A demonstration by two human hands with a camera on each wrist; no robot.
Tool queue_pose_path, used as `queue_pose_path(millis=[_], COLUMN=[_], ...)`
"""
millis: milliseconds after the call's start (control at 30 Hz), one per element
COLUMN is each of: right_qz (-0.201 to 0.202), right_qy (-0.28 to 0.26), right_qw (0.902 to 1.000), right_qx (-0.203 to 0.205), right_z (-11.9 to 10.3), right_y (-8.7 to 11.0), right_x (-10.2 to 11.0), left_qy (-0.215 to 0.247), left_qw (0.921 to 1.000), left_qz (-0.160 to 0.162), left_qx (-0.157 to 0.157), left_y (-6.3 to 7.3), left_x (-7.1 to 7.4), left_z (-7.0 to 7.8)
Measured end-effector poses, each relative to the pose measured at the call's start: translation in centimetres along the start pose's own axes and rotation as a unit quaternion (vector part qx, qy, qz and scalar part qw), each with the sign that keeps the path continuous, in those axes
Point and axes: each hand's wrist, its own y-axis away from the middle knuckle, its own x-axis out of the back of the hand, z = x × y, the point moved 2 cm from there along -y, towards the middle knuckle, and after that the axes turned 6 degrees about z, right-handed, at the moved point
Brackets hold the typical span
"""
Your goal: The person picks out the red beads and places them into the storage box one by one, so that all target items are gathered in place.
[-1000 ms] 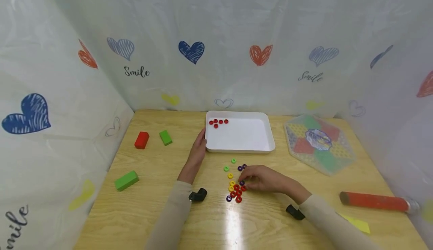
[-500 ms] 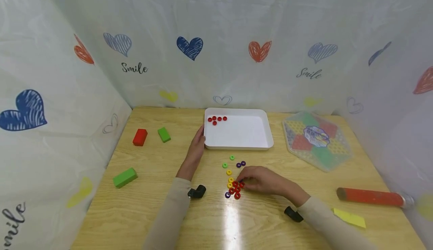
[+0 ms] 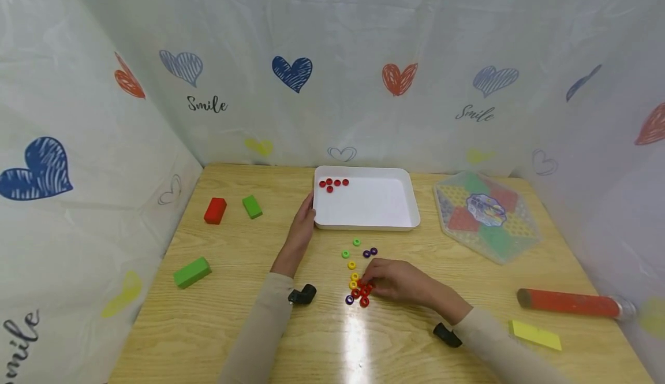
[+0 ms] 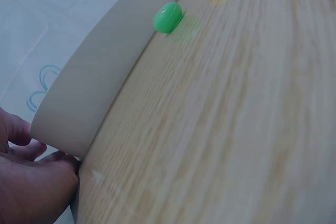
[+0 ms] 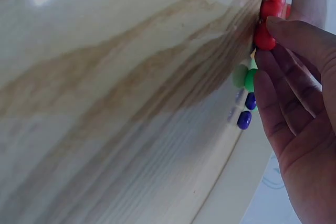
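My left hand [image 3: 300, 231] holds the left side of a white tray [image 3: 369, 227]. In the left wrist view, thumb and fingers [image 4: 39, 182] close on the tray's corner. Inside the tray, several red ring beads [image 3: 329, 182] sit at the back left. In front of it, my right hand [image 3: 397, 280] is at a cluster of red beads [image 3: 365, 301]. The right wrist view shows its thumb and a finger pinching one red bead [image 5: 264, 36]. Yellow beads [image 3: 355, 276], green beads [image 3: 345, 254] and purple beads [image 3: 366, 253] lie close by on the table.
Red [image 3: 215, 211] and green blocks [image 3: 192, 272] lie on the left. Right of the tray is a clear hexagonal case [image 3: 487, 216] with coloured compartments. A red tube [image 3: 571, 303] and a yellow block [image 3: 535, 335] lie at the right. Printed curtains surround the wooden table [image 3: 234, 332].
My right hand has shifted slightly toward the red beads, and the purple bead seen by its fingertips is now hidden. The head view has tilted a little. My left hand stays on the tray.
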Motion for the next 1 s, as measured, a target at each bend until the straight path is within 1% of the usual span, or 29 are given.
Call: queue_pose_path(millis=[133,167,333,367,400,567,733,833,1000], right_qz=[0.006,0.006,0.006,0.007,0.008,0.016,0.025,0.03,0.036], right_qy=[0.011,0.009,-0.003,-0.006,-0.006,-0.007,-0.019,-0.028,-0.044], right_qw=[0.9999,0.9999,1.0,1.0,1.0,0.9997,0.9993,0.9988,0.9982], right_qx=[0.002,0.0,-0.003,-0.002,0.0,0.016,0.022,0.025,0.019], right_z=[0.0,0.0,0.0,0.1,0.1,0.1,0.0,0.0,0.2], right_y=[0.2,0.2,0.3,0.4,0.4,0.4,0.2,0.1,-0.7], right_x=[-0.1,-0.1,-0.4,-0.5,-0.5,-0.7,-0.6,-0.2,1.5], left_qy=[0.0,0.0,0.002,0.002,0.002,0.004,0.007,0.008,0.005], left_qw=[1.0,1.0,1.0,1.0,1.0,1.0,1.0,0.9999,1.0], left_qz=[0.0,-0.004,-0.007,-0.006,-0.004,-0.003,-0.002,-0.001,0.002], left_qx=[-0.004,-0.001,0.001,0.003,0.0,0.004,-0.004,-0.01,-0.002], left_y=[0.0,0.1,-0.1,-0.1,-0.3,-0.1,-0.1,-0.1,-0.2], left_x=[0.0,0.0,0.1,0.1,0.1,0.0,0.0,0.0,0.0], left_z=[-0.1,0.2,0.2,0.2,-0.1,-0.1,0.0,-0.1,-0.1])
